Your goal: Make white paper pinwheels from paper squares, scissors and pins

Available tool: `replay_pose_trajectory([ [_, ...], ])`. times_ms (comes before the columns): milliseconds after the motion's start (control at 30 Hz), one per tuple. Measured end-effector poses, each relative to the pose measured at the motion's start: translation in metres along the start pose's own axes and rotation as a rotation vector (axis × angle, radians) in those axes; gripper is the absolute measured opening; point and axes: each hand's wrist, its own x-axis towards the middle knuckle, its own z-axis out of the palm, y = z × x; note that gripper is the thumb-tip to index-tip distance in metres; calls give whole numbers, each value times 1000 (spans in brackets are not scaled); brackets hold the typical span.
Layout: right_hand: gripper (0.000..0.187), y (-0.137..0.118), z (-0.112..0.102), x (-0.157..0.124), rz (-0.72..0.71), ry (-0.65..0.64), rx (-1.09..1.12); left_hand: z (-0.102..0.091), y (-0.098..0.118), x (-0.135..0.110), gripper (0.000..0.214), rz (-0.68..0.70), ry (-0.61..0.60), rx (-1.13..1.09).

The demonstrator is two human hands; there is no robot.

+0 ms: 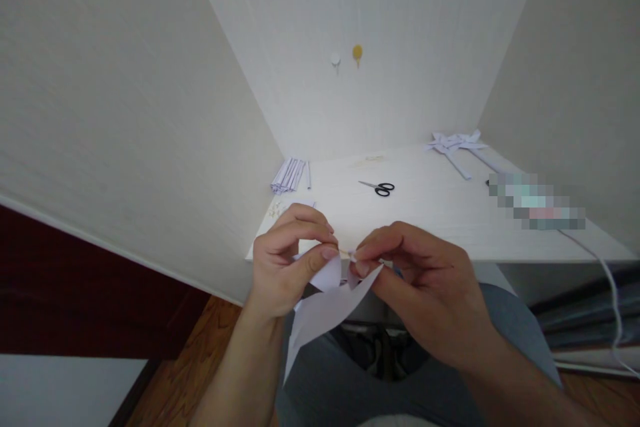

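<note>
Just in front of the desk edge, both my hands pinch at a white sheet of paper that is bent and curls down over my lap. My left hand is closed, thumb against fingertips, at the paper's upper left part. My right hand is closed on its upper right part, where the paper looks gathered. Between the two sets of fingertips runs a thin tan strand; its kind is too small to make out. The fingers hide part of the fold.
On the white desk lie scissors with black handles, a bundle of rolled paper sticks, small tan pieces and a folded paper construction. A blurred-out object with a white cable sits right. Walls enclose the desk.
</note>
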Motion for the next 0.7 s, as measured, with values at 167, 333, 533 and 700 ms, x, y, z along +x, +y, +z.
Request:
replay_pose_trajectory([
  [167,14,6,0,0,23,38,-8,-6,7,2,15,58,-106,201],
  [333,11,13,0,0,53,74,-12,-9,11,5,18,84,-202,274],
  [533,9,14,2,1,68,91,-8,-9,12,7,17,67,-217,264],
  [700,8,15,4,1,83,93,45,-7,13,9,14,62,-176,272],
])
